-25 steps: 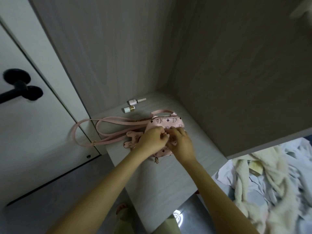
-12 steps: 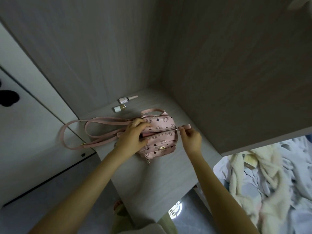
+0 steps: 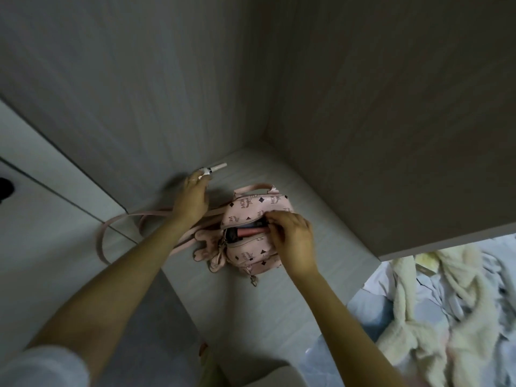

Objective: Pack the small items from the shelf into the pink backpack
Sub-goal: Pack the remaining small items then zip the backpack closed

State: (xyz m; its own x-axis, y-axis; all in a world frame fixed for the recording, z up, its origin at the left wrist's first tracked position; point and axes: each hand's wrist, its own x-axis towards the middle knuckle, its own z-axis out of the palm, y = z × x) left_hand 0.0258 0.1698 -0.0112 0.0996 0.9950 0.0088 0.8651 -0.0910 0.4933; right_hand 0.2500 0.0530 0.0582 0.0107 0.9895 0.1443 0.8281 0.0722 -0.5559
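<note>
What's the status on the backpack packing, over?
Left hand on small bottle, grip blurred. Right hand holds pink backpack open, pink tube inside. Nothing in the way.

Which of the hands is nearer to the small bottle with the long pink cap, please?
Left. The left hand reaches the bottle with its fingertips; the right hand holds the pink backpack open, apart from the bottle.

Shown are one pink backpack [image 3: 251, 203] on one shelf [image 3: 265, 317], one small bottle [image 3: 214, 170] with a long pale cap, one pink tube [image 3: 248, 232] visible in the backpack's open compartment, one metal clip [image 3: 253, 281] at its lower edge, and two hands, the left hand [image 3: 192, 199] and right hand [image 3: 293, 236].
</note>
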